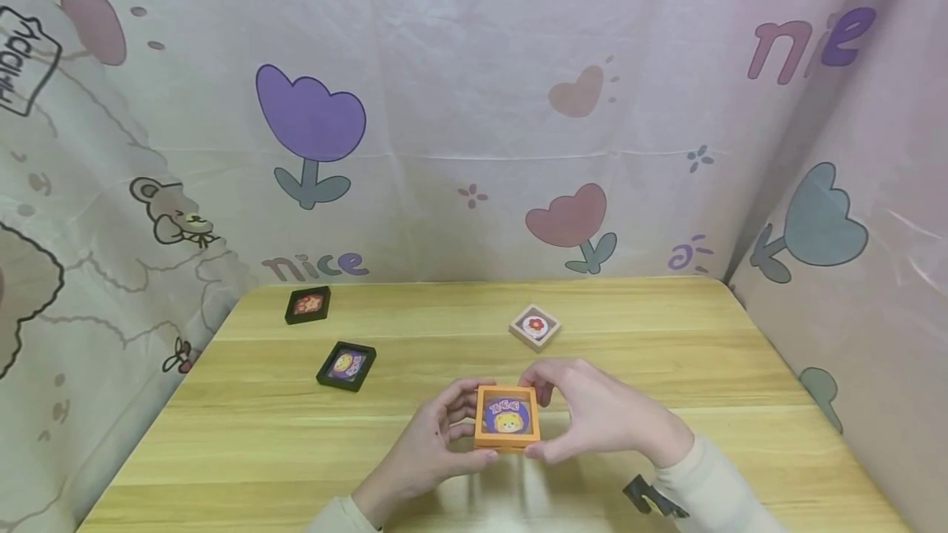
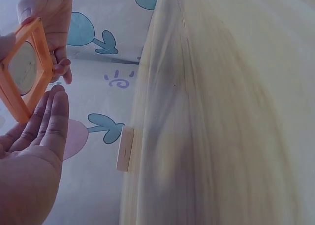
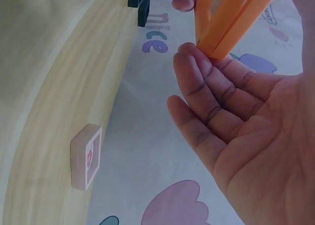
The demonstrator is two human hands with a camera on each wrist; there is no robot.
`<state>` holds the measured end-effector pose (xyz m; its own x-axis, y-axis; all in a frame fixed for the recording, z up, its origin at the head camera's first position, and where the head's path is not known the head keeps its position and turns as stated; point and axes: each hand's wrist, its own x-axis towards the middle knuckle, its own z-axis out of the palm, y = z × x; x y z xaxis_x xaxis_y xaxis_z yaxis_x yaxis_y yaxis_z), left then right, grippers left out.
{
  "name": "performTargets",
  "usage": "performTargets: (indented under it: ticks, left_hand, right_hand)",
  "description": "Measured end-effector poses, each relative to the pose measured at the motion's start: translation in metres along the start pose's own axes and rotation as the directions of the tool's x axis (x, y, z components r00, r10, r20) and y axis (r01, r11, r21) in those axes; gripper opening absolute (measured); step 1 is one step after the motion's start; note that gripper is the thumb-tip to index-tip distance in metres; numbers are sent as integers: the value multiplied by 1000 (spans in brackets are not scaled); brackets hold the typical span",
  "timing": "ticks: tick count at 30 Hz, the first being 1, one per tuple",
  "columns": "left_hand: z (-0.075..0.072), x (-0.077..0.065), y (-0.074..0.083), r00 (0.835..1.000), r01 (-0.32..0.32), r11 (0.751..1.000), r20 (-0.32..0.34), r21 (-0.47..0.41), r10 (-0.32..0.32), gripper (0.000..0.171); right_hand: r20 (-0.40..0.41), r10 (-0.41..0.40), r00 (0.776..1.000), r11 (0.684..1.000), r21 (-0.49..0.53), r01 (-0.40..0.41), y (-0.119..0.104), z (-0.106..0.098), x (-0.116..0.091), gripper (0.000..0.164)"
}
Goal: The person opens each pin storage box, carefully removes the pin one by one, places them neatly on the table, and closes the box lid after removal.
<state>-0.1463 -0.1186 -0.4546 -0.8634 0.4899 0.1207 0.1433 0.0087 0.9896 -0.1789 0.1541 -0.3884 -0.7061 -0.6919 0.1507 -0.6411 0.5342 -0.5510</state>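
An orange square display frame (image 1: 507, 438) with a yellow bear on a purple round inside is held up above the table. My left hand (image 1: 437, 437) grips its left side, thumb at the lower edge and fingers behind the upper edge. On the other side, my right hand (image 1: 603, 410) pinches it between thumb at the bottom corner and fingers at the top corner. In the left wrist view the orange frame (image 2: 44, 62) is seen from its side, with a pale disc within. The right wrist view catches only a corner of the orange frame (image 3: 221, 38) above the fingers.
Beyond my hands lies a pale pink frame (image 1: 535, 327) with a red flower. Two black frames stay to the left, one with a bear picture (image 1: 346, 365), the other farther back (image 1: 308, 304). A patterned cloth (image 1: 444, 105) hangs behind the wooden table (image 1: 244, 434).
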Motion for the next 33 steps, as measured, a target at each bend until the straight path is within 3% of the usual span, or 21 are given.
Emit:
performTargets:
  ticks: [10,24,33]
  left_hand:
    - [-3,2,4,997,75,997,-3,-23,-75,75]
    - [-2,2,3,996,88,995,8,-56,-88,76]
    - [-2,2,1,996,88,994,9,-69,-87,77]
  right_hand:
    - [-8,1,1000,1000,-4,-1,-1,1,1,54]
    - [4,6,1000,1000,4,-6,3,2,1,48]
    - [5,5,1000,998,64,-5,7,3,4,41]
